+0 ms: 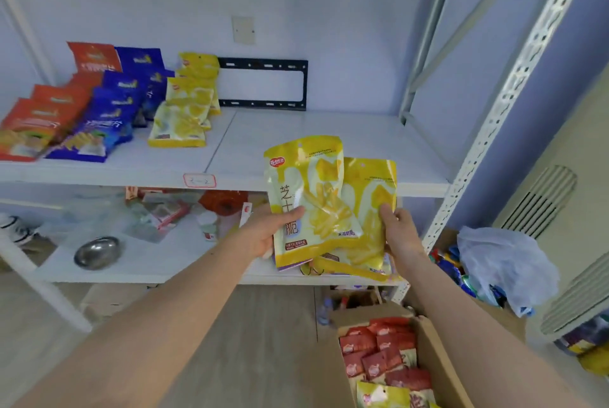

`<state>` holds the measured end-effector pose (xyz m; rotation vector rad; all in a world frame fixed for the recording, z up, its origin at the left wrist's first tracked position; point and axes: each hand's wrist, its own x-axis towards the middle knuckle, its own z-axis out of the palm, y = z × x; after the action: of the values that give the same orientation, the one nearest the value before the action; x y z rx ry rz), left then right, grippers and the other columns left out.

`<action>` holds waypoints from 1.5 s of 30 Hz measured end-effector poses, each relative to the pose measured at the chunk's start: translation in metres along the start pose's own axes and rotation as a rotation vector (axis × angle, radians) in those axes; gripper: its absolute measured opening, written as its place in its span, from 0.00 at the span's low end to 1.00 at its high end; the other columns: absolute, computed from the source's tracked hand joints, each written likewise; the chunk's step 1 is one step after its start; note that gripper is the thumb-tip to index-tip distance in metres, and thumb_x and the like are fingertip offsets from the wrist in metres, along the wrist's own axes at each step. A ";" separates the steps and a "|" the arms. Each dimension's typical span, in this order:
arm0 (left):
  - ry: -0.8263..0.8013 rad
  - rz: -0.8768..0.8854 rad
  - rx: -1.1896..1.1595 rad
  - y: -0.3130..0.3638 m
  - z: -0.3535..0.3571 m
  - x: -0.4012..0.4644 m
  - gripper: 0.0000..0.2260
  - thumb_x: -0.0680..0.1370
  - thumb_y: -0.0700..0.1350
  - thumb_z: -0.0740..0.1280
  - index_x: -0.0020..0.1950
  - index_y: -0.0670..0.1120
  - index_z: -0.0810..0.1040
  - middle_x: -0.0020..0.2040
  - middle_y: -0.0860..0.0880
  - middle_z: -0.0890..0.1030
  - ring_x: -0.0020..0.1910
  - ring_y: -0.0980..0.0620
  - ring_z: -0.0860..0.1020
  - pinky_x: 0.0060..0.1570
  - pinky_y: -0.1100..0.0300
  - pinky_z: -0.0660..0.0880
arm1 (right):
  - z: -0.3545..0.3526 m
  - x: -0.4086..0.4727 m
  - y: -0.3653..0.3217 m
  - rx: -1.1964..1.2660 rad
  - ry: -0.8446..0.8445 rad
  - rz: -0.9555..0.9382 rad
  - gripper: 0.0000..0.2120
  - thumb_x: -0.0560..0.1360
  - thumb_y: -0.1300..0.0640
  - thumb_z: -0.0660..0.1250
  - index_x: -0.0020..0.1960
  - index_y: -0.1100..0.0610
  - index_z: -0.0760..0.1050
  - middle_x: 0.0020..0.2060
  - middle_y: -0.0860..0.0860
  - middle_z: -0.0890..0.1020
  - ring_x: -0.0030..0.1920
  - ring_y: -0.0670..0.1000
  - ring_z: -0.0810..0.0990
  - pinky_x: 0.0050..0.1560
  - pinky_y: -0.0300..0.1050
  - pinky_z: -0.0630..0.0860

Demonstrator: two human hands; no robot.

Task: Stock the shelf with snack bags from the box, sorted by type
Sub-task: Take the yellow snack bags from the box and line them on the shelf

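My left hand [267, 232] grips a yellow snack bag [308, 196] by its lower left edge, thumb on the front. My right hand [400, 232] holds a few more yellow bags [374, 216] fanned behind and to the right of it. Both are held up in front of the white shelf [329, 144]. On that shelf's left part lie three rows: red bags [43, 117], blue bags [108, 111] and yellow bags [186, 108]. The cardboard box [435, 361] stands on the floor at lower right, with red bags [379, 351] and a yellow bag [382, 394] inside.
A lower shelf carries a steel bowl [98, 251], plastic wrap and small items. A perforated shelf post [507, 101] rises at right. Beyond it sit a plastic bag [504, 266] and another box of snacks. A black bracket [263, 84] hangs on the back wall.
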<state>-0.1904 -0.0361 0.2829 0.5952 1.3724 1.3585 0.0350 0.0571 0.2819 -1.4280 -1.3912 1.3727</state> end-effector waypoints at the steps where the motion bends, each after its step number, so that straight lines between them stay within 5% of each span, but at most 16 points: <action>1: 0.008 0.018 0.013 0.010 -0.016 0.005 0.13 0.73 0.39 0.73 0.57 0.41 0.80 0.52 0.40 0.84 0.52 0.42 0.83 0.54 0.43 0.78 | 0.013 0.004 -0.007 -0.004 0.021 -0.028 0.19 0.79 0.41 0.57 0.58 0.56 0.68 0.47 0.55 0.76 0.42 0.57 0.77 0.44 0.54 0.77; 5: 0.033 0.039 0.028 0.045 -0.073 0.022 0.14 0.73 0.39 0.73 0.58 0.40 0.80 0.53 0.39 0.84 0.52 0.41 0.83 0.53 0.44 0.79 | 0.060 0.019 -0.032 0.007 0.084 -0.116 0.16 0.80 0.44 0.59 0.59 0.56 0.66 0.48 0.54 0.76 0.44 0.52 0.76 0.45 0.50 0.74; 9: 0.063 0.053 0.023 0.071 -0.119 0.040 0.12 0.73 0.39 0.74 0.56 0.40 0.81 0.52 0.39 0.84 0.51 0.41 0.83 0.53 0.44 0.79 | 0.101 0.033 -0.056 -0.045 0.150 -0.197 0.16 0.80 0.44 0.60 0.56 0.56 0.64 0.40 0.52 0.75 0.37 0.49 0.73 0.34 0.45 0.68; 18: 0.136 0.089 0.037 0.106 -0.181 0.108 0.12 0.72 0.41 0.75 0.54 0.42 0.81 0.52 0.39 0.84 0.50 0.41 0.83 0.53 0.42 0.79 | 0.173 0.099 -0.103 -0.035 0.216 -0.321 0.15 0.79 0.47 0.64 0.56 0.55 0.64 0.44 0.53 0.76 0.47 0.57 0.76 0.46 0.47 0.70; 25: 0.168 0.107 0.100 0.149 -0.212 0.192 0.14 0.72 0.42 0.75 0.57 0.44 0.81 0.52 0.43 0.84 0.51 0.44 0.83 0.53 0.45 0.79 | 0.238 0.199 -0.154 0.002 0.125 -0.310 0.17 0.79 0.45 0.62 0.61 0.55 0.65 0.49 0.53 0.76 0.49 0.54 0.76 0.46 0.47 0.72; 30: 0.184 0.119 0.073 0.177 -0.226 0.250 0.13 0.73 0.40 0.74 0.57 0.44 0.81 0.52 0.44 0.84 0.50 0.48 0.82 0.41 0.55 0.78 | 0.288 0.273 -0.189 0.002 0.043 -0.287 0.18 0.78 0.41 0.61 0.59 0.52 0.65 0.52 0.55 0.78 0.53 0.57 0.77 0.51 0.51 0.74; 40: 0.155 0.119 0.132 0.205 -0.266 0.350 0.15 0.72 0.41 0.76 0.57 0.46 0.80 0.51 0.47 0.85 0.48 0.52 0.83 0.39 0.61 0.78 | 0.374 0.370 -0.225 0.014 -0.007 -0.247 0.13 0.81 0.45 0.57 0.57 0.55 0.65 0.44 0.51 0.73 0.40 0.47 0.72 0.39 0.44 0.71; 45: 0.178 0.142 0.213 0.205 -0.274 0.390 0.21 0.69 0.41 0.78 0.61 0.46 0.78 0.51 0.48 0.85 0.50 0.50 0.84 0.53 0.50 0.80 | 0.404 0.412 -0.231 0.036 -0.058 -0.172 0.16 0.80 0.41 0.56 0.59 0.53 0.66 0.51 0.54 0.76 0.52 0.56 0.78 0.59 0.58 0.77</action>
<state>-0.6223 0.2513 0.2855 0.7386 1.6599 1.4145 -0.4641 0.4227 0.3429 -1.2235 -1.4821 1.3298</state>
